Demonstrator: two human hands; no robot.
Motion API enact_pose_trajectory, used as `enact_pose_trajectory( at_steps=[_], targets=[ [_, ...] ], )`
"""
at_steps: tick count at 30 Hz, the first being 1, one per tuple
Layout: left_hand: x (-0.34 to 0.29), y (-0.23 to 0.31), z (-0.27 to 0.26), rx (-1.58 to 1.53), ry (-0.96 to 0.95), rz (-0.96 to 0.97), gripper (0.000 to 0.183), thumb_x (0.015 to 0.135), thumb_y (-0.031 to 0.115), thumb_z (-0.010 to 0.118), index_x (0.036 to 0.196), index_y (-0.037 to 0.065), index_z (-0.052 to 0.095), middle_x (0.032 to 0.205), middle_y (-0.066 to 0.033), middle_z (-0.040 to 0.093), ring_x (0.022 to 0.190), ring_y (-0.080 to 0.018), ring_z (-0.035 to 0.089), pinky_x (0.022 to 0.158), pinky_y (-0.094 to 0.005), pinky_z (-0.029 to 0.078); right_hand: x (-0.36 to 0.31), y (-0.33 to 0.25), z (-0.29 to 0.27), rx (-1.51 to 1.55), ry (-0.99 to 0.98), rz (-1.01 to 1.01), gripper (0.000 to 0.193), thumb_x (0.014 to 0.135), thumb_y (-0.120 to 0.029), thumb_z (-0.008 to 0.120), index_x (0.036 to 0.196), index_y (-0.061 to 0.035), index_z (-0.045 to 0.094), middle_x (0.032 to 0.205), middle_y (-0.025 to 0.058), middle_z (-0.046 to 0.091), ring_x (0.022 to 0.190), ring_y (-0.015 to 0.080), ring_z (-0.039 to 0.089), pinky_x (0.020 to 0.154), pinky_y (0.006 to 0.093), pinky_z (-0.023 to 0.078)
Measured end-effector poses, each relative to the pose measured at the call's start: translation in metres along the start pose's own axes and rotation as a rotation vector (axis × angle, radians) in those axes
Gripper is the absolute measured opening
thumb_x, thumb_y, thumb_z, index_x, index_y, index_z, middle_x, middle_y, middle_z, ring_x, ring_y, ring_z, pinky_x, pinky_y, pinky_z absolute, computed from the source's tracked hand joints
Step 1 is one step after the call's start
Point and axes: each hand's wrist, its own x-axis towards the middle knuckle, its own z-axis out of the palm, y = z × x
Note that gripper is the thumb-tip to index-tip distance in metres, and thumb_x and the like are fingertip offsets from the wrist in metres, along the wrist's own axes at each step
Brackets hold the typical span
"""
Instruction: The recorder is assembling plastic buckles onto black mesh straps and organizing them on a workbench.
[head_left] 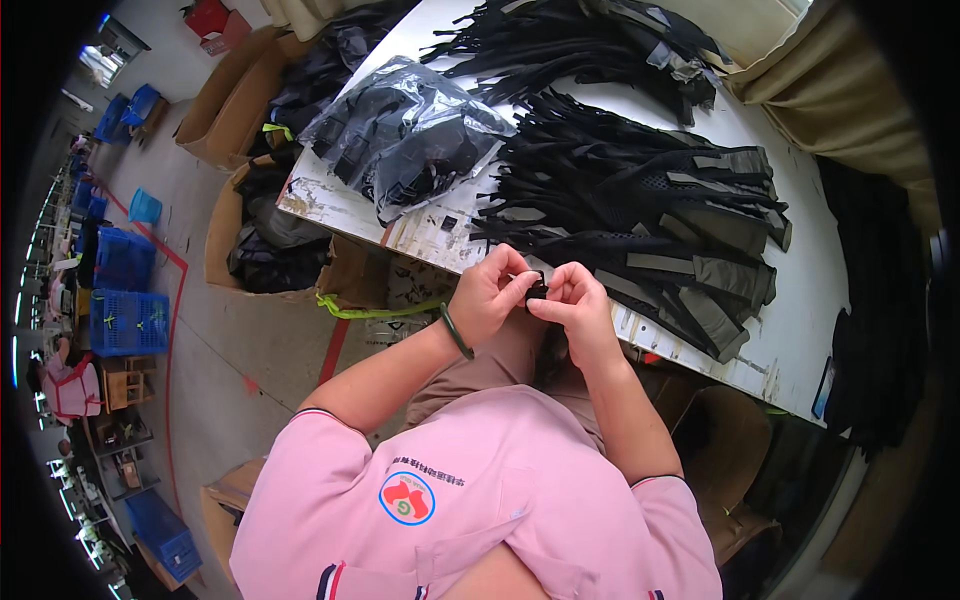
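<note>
Over my lap, at the near edge of the white table (808,310), both hands meet at a small black buckle-like piece (537,287). My left hand (487,297), with a dark green bangle on its wrist, pinches it from the left. The fingers of my right hand (578,302) are closed on its other side. Fingertips cover part of the piece, so its exact shape is hard to make out. Just beyond my hands lies a spread of black fabric straps (640,200) with grey panels. A clear plastic bag (405,140) of small black parts lies to their left.
Another bundle of black straps (590,50) lies at the table's far side. Cardboard boxes (218,245) with dark fabric stand left of the table. Blue crates (130,322) are farther left on the floor. Dark cloth (870,300) hangs at the right, below a beige curtain (840,80).
</note>
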Motion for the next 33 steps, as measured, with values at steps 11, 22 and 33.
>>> enact_pose_trajectory(
  at_steps=[11, 22, 33],
  targets=[
    [-0.004, -0.007, -0.004, -0.030, -0.102, 0.091, 0.010, 0.090, 0.005, 0.061, 0.098, 0.002, 0.057, 0.085, -0.0025, 0.062, 0.077, -0.0075, 0.058, 0.071, -0.0218, 0.048, -0.006, 0.016, 0.002, 0.108, 0.159, -0.046, 0.031, 0.074, 0.003, 0.072, 0.085, -0.0078, 0.046, 0.071, 0.0005, 0.057, 0.062, 0.0054, 0.053, 0.057, 0.0175, 0.043],
    [-0.015, -0.005, 0.001, -0.401, -0.244, 0.120, 0.033, 0.082, -0.003, 0.068, 0.112, 0.002, 0.053, 0.106, -0.0054, 0.056, 0.091, -0.0126, 0.059, 0.084, -0.0262, 0.050, -0.012, 0.014, 0.002, -0.248, 0.128, -0.265, 0.032, 0.077, 0.003, 0.071, 0.081, -0.0083, 0.042, 0.072, 0.0020, 0.057, 0.063, 0.0062, 0.055, 0.056, 0.0178, 0.046],
    [-0.005, -0.003, 0.001, -0.346, -0.166, 0.294, 0.030, 0.080, -0.013, 0.062, 0.105, 0.002, 0.058, 0.106, -0.0084, 0.052, 0.097, -0.0157, 0.057, 0.086, -0.0295, 0.051, -0.018, -0.005, 0.016, 0.015, 0.091, -0.278, 0.024, 0.083, 0.007, 0.062, 0.090, -0.0054, 0.043, 0.074, 0.0022, 0.059, 0.066, 0.0089, 0.058, 0.062, 0.0201, 0.048]
  ],
)
